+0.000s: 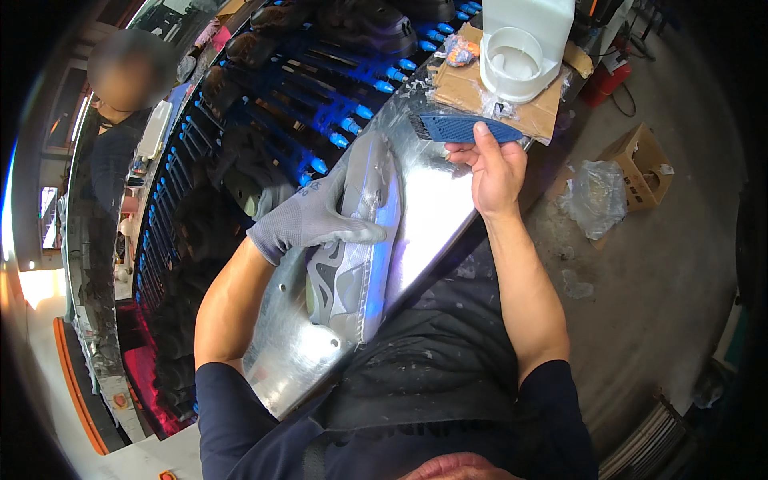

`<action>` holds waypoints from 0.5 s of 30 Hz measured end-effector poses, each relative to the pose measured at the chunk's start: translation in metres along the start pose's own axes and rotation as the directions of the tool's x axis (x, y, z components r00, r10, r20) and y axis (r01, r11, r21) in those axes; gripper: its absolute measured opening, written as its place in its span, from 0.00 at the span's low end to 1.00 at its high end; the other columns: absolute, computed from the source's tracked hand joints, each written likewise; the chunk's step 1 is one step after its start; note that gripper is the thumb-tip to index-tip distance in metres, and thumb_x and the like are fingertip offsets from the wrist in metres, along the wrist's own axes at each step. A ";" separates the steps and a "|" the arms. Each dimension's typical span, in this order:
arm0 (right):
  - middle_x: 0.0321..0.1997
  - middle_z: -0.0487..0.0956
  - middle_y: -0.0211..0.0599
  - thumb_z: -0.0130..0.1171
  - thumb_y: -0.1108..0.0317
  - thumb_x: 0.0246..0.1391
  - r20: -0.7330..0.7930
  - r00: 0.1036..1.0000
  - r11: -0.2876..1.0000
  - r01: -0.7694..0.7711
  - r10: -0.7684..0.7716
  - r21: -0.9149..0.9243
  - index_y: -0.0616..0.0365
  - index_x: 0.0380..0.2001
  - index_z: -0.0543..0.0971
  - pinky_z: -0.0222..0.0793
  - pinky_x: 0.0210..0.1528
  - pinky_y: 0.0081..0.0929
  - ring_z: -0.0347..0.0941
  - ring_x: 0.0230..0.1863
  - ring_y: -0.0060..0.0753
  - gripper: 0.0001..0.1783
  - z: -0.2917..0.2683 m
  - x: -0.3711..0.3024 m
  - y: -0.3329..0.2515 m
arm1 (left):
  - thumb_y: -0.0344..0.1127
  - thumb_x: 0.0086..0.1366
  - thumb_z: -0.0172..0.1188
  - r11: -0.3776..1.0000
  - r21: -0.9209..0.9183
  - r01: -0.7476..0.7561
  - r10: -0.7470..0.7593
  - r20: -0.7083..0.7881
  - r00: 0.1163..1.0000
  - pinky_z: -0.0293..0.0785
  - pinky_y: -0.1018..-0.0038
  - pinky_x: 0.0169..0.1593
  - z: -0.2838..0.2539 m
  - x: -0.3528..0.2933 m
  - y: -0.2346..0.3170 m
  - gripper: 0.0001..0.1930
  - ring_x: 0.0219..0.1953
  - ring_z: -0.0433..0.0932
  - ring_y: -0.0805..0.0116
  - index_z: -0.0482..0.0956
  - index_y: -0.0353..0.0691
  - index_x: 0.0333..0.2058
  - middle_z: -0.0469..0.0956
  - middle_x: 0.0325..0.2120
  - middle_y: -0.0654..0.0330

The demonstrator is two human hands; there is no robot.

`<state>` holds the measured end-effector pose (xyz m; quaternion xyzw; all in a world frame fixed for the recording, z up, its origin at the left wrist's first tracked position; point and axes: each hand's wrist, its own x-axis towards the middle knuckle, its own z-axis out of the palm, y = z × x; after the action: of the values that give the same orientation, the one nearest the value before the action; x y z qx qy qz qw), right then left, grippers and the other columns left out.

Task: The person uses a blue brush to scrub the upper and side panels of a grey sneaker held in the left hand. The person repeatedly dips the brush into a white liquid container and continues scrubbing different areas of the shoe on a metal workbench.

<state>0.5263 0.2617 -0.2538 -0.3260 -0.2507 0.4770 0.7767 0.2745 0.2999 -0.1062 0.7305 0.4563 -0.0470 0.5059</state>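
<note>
My left hand [314,214], in a grey knitted glove, is closed round a grey sneaker [346,280]. The shoe is tilted on its side over the metal tabletop [436,200], its pale sole edge toward my right, lit partly blue. My bare right hand [498,170] pinches a blue brush [472,129] with a textured handle, thumb on top. Dark bristles stick out at the brush's left end. It is held apart from the shoe, just in front of a white pot [518,64] on a cardboard sheet [538,108].
A roller conveyor [308,120] with blue-capped ends runs along the left, carrying several dark shoes [364,28]. Across it stands another person [120,152]. On the floor to the right are an open carton [640,172], a clear plastic bag [596,196] and a red canister [610,78].
</note>
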 end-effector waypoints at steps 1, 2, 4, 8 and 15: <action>0.43 0.87 0.47 0.59 0.64 0.73 0.005 1.000 1.000 0.022 -0.022 0.005 0.70 0.49 0.80 0.86 0.36 0.28 0.87 0.36 0.39 0.16 0.000 -0.002 0.000 | 0.48 0.56 0.81 0.998 -0.046 -0.047 0.047 -0.019 0.999 0.73 0.66 0.64 0.003 0.002 -0.010 0.54 0.59 0.77 0.67 0.60 0.34 0.74 0.79 0.57 0.53; 0.43 0.87 0.47 0.59 0.64 0.73 -0.002 1.000 1.000 0.027 -0.026 0.011 0.70 0.49 0.81 0.86 0.37 0.28 0.86 0.36 0.38 0.15 -0.001 -0.002 0.000 | 0.49 0.56 0.81 0.991 -0.091 -0.096 0.092 -0.040 0.995 0.72 0.67 0.64 0.007 0.003 -0.018 0.54 0.59 0.77 0.66 0.61 0.33 0.74 0.79 0.58 0.54; 0.43 0.87 0.47 0.59 0.65 0.73 -0.019 0.999 0.999 0.039 -0.039 0.020 0.70 0.48 0.81 0.86 0.37 0.28 0.86 0.36 0.37 0.15 -0.004 -0.002 0.000 | 0.51 0.55 0.81 0.987 0.001 -0.159 0.157 -0.176 0.972 0.71 0.67 0.65 0.021 -0.003 -0.026 0.54 0.59 0.76 0.66 0.62 0.33 0.73 0.78 0.59 0.54; 0.43 0.87 0.43 0.60 0.62 0.73 0.004 0.997 0.996 0.080 -0.080 -0.043 0.69 0.48 0.81 0.86 0.39 0.27 0.86 0.38 0.31 0.17 -0.003 -0.003 0.003 | 0.52 0.51 0.81 0.977 -0.068 -0.203 0.175 -0.292 0.940 0.69 0.66 0.67 0.031 -0.009 -0.018 0.56 0.62 0.76 0.63 0.63 0.31 0.73 0.77 0.61 0.51; 0.45 0.86 0.45 0.60 0.64 0.73 -0.054 0.992 0.993 0.115 -0.116 -0.024 0.69 0.50 0.80 0.86 0.40 0.30 0.86 0.40 0.37 0.16 -0.004 -0.001 0.006 | 0.45 0.42 0.85 0.924 -0.034 -0.380 0.306 -0.531 0.790 0.77 0.66 0.61 0.010 -0.036 0.021 0.54 0.55 0.81 0.64 0.68 0.32 0.67 0.80 0.55 0.54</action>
<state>0.5255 0.2618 -0.2608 -0.3322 -0.2524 0.4193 0.8063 0.2724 0.2681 -0.0770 0.7497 0.4366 0.2749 0.4143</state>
